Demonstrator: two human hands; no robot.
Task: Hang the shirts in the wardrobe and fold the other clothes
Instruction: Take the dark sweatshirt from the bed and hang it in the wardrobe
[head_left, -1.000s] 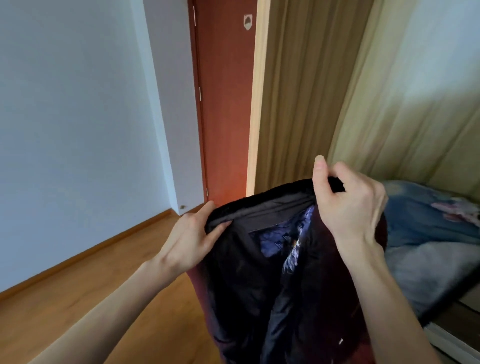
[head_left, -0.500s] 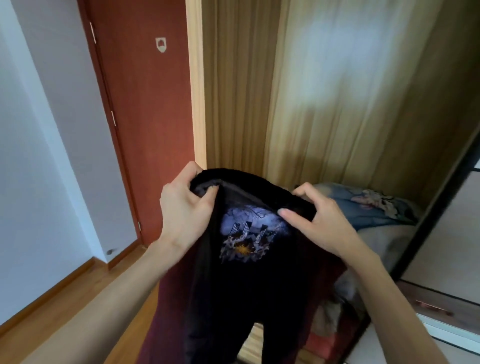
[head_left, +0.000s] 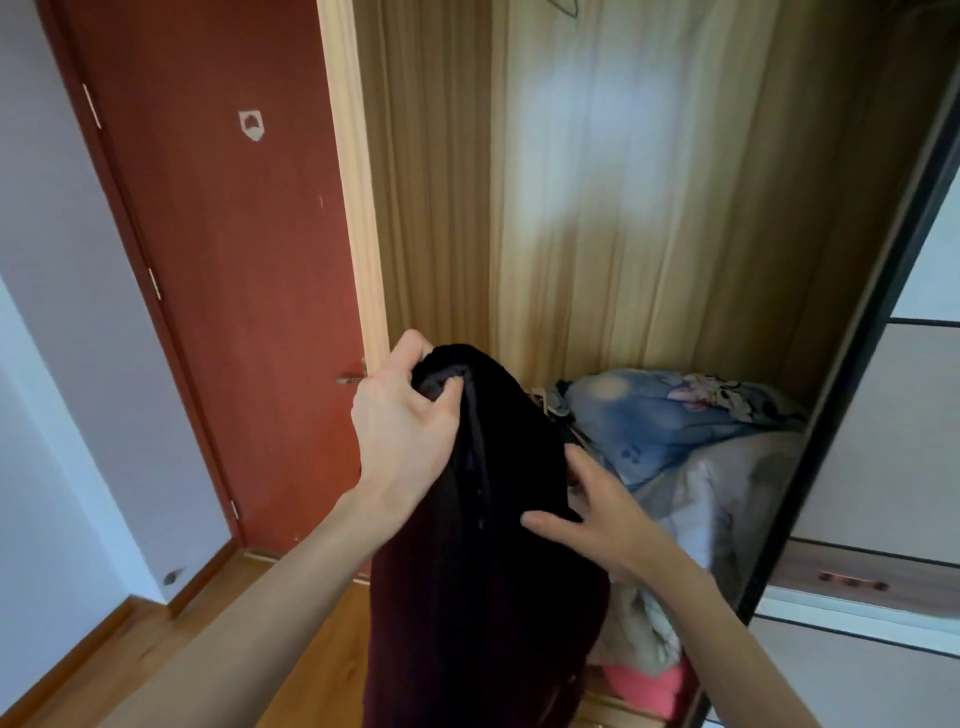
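Observation:
A dark maroon-black shirt (head_left: 493, 545) hangs bunched in front of me. My left hand (head_left: 405, 421) grips its top edge, fingers curled into the fabric. My right hand (head_left: 597, 504) lies lower against the shirt's right side with the fingers spread and fairly straight; its fingertips press the cloth. Behind the shirt stands the open wardrobe (head_left: 649, 208), with a hanger hook (head_left: 563, 8) just visible at the top edge. The shirt's print is hidden in the folds.
A heap of bedding and clothes (head_left: 675, 431) fills the wardrobe floor, with a pink item (head_left: 649, 686) at the bottom. A red door (head_left: 223, 260) stands to the left. The sliding wardrobe door (head_left: 883, 415) is at the right. Wooden floor (head_left: 130, 654) lies below left.
The view swung right toward the wardrobe. The shirt's spread top has been gathered into my left hand. My right hand let go of the top edge and dropped down the shirt's side.

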